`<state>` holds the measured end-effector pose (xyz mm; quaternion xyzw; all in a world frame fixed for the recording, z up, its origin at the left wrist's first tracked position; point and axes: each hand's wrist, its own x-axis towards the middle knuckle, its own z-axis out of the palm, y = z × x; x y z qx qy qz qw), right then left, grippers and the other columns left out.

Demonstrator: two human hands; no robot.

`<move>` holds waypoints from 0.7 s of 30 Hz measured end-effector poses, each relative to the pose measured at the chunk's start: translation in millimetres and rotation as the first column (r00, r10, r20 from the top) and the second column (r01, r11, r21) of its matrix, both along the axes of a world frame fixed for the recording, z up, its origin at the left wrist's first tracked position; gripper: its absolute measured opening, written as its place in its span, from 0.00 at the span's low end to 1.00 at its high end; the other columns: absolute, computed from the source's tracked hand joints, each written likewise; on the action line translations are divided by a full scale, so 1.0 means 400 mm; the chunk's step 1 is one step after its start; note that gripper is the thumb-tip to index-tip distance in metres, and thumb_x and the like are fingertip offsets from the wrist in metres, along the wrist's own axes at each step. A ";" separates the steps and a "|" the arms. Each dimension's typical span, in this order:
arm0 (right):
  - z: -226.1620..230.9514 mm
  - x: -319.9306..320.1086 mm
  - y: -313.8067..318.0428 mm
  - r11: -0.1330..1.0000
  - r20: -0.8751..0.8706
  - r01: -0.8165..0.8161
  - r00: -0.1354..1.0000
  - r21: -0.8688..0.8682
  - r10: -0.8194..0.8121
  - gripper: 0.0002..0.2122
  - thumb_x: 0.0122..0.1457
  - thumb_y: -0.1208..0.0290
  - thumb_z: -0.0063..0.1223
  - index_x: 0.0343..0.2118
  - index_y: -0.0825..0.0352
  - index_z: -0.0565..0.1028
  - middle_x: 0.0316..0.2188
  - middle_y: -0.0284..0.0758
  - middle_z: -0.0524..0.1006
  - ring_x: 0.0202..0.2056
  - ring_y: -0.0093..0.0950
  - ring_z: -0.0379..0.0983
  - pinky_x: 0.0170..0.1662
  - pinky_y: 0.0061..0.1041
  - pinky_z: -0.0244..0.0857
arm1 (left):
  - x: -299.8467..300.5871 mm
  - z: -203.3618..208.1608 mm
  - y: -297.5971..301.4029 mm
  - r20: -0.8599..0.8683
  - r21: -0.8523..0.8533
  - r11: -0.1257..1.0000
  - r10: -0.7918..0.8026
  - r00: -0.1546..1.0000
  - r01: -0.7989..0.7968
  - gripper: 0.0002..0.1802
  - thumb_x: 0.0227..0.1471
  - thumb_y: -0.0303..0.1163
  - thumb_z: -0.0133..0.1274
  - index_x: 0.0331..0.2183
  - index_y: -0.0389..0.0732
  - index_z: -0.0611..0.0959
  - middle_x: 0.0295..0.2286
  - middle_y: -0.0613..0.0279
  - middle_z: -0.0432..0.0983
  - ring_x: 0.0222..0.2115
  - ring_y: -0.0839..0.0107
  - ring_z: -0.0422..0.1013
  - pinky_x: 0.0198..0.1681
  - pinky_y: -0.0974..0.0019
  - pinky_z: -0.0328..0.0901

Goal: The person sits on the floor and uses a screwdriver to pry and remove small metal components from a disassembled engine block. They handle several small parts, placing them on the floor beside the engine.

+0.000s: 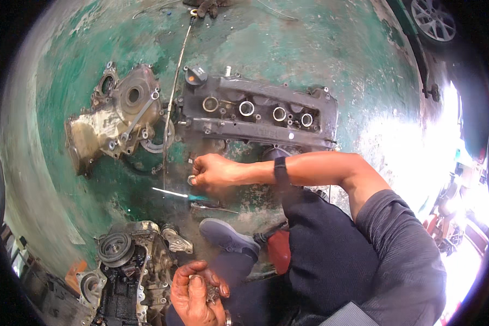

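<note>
My left hand [193,299] is palm up at the bottom, its greasy fingers curled round a clump of small dark metal pieces [212,294]; their kind is unclear. Reaching out over the floor, my right hand [214,173] has thumb and fingers pinched together, with a small round metal piece [192,180] at the thumb. Just below it lies a screwdriver [171,192] with a bright shaft and a teal handle. Beyond that hand sits a dark engine valve cover [239,127] with several round holes and a black cap [195,75].
A metal engine cover [92,130] lies at the left, a combination wrench [141,117] on it. A long thin rod [175,92] lies between the covers. Near lower left stands an engine block [153,271] with a pulley [116,250]. A dark glove [209,6] is at the far edge.
</note>
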<state>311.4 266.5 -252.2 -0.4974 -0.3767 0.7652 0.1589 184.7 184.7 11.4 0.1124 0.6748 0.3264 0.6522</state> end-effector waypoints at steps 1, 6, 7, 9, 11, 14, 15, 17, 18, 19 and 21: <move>-0.016 -0.003 -0.002 1.000 0.028 -0.004 1.000 0.013 0.004 0.11 0.54 0.69 0.57 0.33 0.72 0.72 0.25 0.36 0.76 0.26 0.22 0.73 0.29 0.26 0.67 | 0.002 0.003 0.001 -0.007 -0.004 1.000 -0.002 1.000 0.002 0.10 0.59 0.29 0.45 0.40 0.36 0.76 0.24 0.60 0.70 0.20 0.74 0.65 0.23 0.72 0.62; -0.080 -0.045 0.015 1.000 0.099 0.028 0.995 0.006 -0.029 0.11 0.55 0.69 0.56 0.33 0.73 0.72 0.21 0.35 0.76 0.23 0.23 0.74 0.25 0.26 0.67 | 0.014 0.006 0.003 -0.029 -0.011 1.000 -0.002 1.000 0.001 0.10 0.59 0.29 0.45 0.41 0.37 0.76 0.25 0.60 0.70 0.21 0.74 0.65 0.23 0.73 0.62; -0.088 -0.049 0.015 0.999 0.114 0.034 0.993 0.030 -0.037 0.11 0.55 0.69 0.56 0.34 0.73 0.72 0.21 0.35 0.76 0.22 0.24 0.74 0.25 0.26 0.67 | 0.015 0.006 0.004 -0.051 -0.012 0.999 -0.031 0.998 0.030 0.10 0.59 0.29 0.45 0.41 0.37 0.76 0.25 0.60 0.70 0.21 0.74 0.65 0.23 0.73 0.62; -0.102 -0.053 0.016 0.999 0.188 0.010 0.982 0.030 -0.016 0.11 0.55 0.69 0.55 0.34 0.73 0.72 0.20 0.36 0.76 0.22 0.24 0.74 0.24 0.27 0.67 | 0.015 0.006 0.005 -0.100 -0.014 0.997 -0.083 0.992 0.082 0.10 0.59 0.29 0.45 0.41 0.37 0.76 0.25 0.59 0.70 0.21 0.73 0.65 0.23 0.73 0.62; -0.110 -0.051 0.014 1.000 0.202 0.018 0.979 -0.002 -0.017 0.12 0.53 0.68 0.57 0.35 0.73 0.73 0.24 0.41 0.77 0.27 0.31 0.75 0.30 0.31 0.68 | 0.016 0.003 0.001 -0.036 0.005 0.999 -0.033 0.999 0.034 0.09 0.59 0.30 0.46 0.40 0.37 0.76 0.24 0.61 0.70 0.20 0.76 0.65 0.22 0.75 0.61; -0.113 -0.045 -0.004 0.999 0.198 0.034 0.980 0.001 -0.033 0.15 0.50 0.68 0.59 0.37 0.73 0.73 0.31 0.48 0.77 0.36 0.39 0.76 0.39 0.36 0.69 | 0.009 -0.015 0.001 -0.017 0.061 0.998 -0.013 1.000 0.014 0.11 0.58 0.32 0.47 0.39 0.34 0.75 0.22 0.59 0.69 0.17 0.73 0.65 0.19 0.72 0.62; -0.113 -0.042 -0.015 0.993 0.213 0.000 0.977 0.114 -0.025 0.15 0.50 0.68 0.59 0.37 0.73 0.73 0.31 0.49 0.77 0.37 0.40 0.75 0.40 0.36 0.68 | 0.007 -0.022 0.000 -0.019 0.081 0.997 -0.014 1.000 0.015 0.12 0.58 0.33 0.47 0.39 0.33 0.74 0.22 0.58 0.68 0.16 0.70 0.65 0.18 0.69 0.62; -0.113 -0.027 -0.045 0.966 0.264 -0.085 0.964 0.246 0.017 0.16 0.49 0.67 0.59 0.39 0.72 0.73 0.33 0.50 0.77 0.39 0.42 0.74 0.42 0.37 0.67 | 0.005 -0.024 -0.005 0.006 0.071 0.997 -0.002 1.000 0.002 0.12 0.57 0.31 0.47 0.39 0.32 0.74 0.22 0.57 0.69 0.17 0.70 0.65 0.18 0.69 0.63; -0.113 -0.020 -0.061 0.945 0.264 -0.137 0.963 0.299 0.056 0.17 0.49 0.66 0.58 0.39 0.72 0.73 0.34 0.50 0.76 0.40 0.44 0.73 0.43 0.38 0.66 | 0.003 -0.025 -0.006 0.012 0.069 0.998 -0.008 1.000 0.008 0.12 0.57 0.31 0.47 0.39 0.32 0.74 0.22 0.56 0.69 0.17 0.70 0.65 0.18 0.69 0.63; -0.114 -0.010 -0.076 0.945 0.240 -0.169 0.965 0.281 0.101 0.17 0.49 0.66 0.58 0.39 0.71 0.73 0.34 0.49 0.76 0.40 0.44 0.73 0.43 0.38 0.66 | 0.002 -0.025 -0.008 0.013 0.068 0.998 -0.011 1.000 0.010 0.11 0.57 0.30 0.47 0.39 0.31 0.74 0.22 0.56 0.69 0.17 0.70 0.66 0.19 0.69 0.63; -0.115 0.004 -0.104 0.926 0.219 -0.289 0.946 0.243 0.238 0.17 0.49 0.66 0.58 0.38 0.71 0.73 0.34 0.48 0.77 0.40 0.44 0.73 0.43 0.38 0.66 | 0.003 -0.024 -0.012 0.007 0.044 0.999 -0.032 0.999 0.031 0.11 0.56 0.28 0.47 0.38 0.30 0.74 0.22 0.56 0.70 0.18 0.70 0.66 0.20 0.69 0.64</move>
